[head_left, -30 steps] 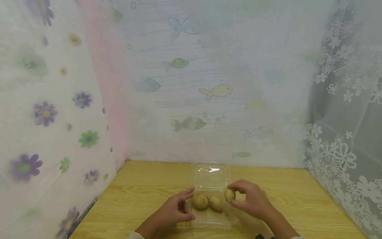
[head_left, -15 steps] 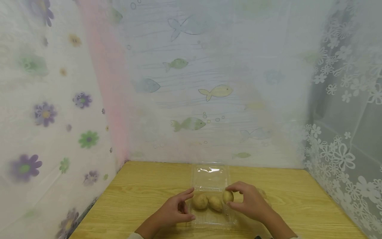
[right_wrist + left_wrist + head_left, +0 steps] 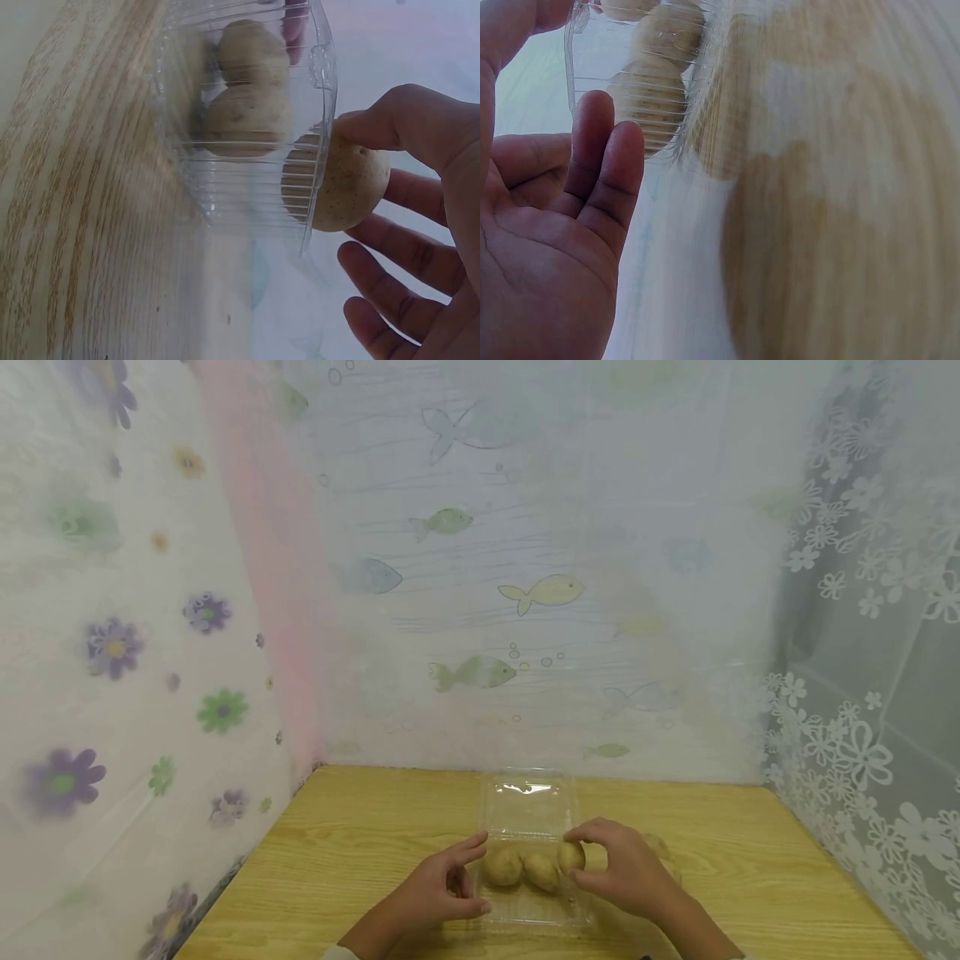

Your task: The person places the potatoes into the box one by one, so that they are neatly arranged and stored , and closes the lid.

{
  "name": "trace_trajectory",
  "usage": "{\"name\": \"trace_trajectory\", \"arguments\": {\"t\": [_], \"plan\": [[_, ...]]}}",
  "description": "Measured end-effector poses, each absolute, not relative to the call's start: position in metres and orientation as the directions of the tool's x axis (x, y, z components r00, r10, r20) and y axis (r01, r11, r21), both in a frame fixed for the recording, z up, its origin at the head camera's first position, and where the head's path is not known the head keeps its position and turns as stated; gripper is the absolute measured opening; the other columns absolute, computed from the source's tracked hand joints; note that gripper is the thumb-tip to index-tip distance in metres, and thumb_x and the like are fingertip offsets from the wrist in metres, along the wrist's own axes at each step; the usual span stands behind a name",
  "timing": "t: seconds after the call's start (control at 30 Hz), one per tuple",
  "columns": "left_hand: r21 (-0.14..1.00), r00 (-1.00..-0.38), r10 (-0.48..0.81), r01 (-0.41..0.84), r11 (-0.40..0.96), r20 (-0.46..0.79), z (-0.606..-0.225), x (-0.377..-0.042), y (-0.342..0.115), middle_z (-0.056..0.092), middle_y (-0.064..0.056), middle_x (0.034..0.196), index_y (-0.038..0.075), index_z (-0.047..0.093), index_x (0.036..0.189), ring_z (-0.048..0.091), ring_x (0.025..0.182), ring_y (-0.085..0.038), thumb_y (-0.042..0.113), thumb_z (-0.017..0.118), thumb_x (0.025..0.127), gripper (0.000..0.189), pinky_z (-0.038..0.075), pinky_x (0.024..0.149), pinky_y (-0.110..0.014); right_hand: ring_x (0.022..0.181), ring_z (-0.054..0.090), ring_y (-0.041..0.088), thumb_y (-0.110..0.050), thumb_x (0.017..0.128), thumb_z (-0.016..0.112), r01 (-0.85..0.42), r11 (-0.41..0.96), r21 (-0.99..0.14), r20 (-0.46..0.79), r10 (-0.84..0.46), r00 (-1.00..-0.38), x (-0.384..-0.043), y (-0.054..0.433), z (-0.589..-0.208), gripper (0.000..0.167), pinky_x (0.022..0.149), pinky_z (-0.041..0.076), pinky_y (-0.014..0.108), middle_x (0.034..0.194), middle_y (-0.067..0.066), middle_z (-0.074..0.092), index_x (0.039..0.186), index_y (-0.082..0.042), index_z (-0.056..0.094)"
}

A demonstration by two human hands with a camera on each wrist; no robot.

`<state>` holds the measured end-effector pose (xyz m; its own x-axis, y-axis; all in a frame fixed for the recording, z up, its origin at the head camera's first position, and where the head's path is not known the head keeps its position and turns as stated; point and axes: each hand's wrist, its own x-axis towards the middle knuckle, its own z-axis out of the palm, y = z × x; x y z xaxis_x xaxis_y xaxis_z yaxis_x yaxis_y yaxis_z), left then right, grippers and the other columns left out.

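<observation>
A clear plastic clamshell box lies on the table with its lid folded back. Inside its left half sit two potatoes, one rounder and one longer. My right hand pinches a third potato between thumb and fingers at the box's right rim. From the right wrist view, part of that potato shows through the ribbed wall, while the other fingers spread loosely below it. My left hand rests along the box's left side, thumb and forefinger spread at its edge.
More potatoes lie on the wooden table, partly hidden behind my right hand. A fish-print curtain hangs at the back edge. Flower-print sheets close in the left and right sides.
My right hand has brought its potato slightly left and down toward the box. More of the potatoes behind that hand now show. My left hand stays where it was.
</observation>
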<state>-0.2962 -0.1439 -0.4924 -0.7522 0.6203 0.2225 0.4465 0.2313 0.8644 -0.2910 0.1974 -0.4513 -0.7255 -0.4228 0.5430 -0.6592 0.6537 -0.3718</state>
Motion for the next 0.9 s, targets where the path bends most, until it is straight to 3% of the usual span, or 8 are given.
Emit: {"name": "trace_trajectory", "arguments": {"t": [0.33, 0.9], "plan": [[0.864, -0.750, 0.620, 0.450, 0.224, 0.230, -0.4890, -0.2937, -0.1435, 0.023, -0.017, 0.171, -0.001, 0.037, 0.158, 0.061, 0.082, -0.001, 0.026, 0.083, 0.091, 0.086, 0.058, 0.072, -0.021, 0.108, 0.068, 0.012, -0.022, 0.077, 0.092, -0.653, 0.684, -0.326, 0.543, -0.430, -0.721, -0.2917, 0.1961, -0.4543, 0.040, 0.094, 0.057, 0.045, 0.114, -0.015, 0.074, 0.113, -0.020, 0.077], [0.867, -0.745, 0.627, 0.447, 0.219, 0.226, -0.4894, -0.2937, -0.1442, 0.023, -0.013, 0.172, 0.001, 0.037, 0.159, 0.061, 0.082, 0.000, 0.026, 0.083, 0.091, 0.086, 0.058, 0.073, -0.022, 0.107, 0.064, 0.012, -0.027, 0.078, 0.091, -0.609, 0.737, -0.293, 0.506, -0.420, -0.753, -0.2895, 0.1933, -0.4573, 0.039, 0.092, 0.057, 0.042, 0.115, -0.016, 0.074, 0.114, -0.022, 0.077]]}}
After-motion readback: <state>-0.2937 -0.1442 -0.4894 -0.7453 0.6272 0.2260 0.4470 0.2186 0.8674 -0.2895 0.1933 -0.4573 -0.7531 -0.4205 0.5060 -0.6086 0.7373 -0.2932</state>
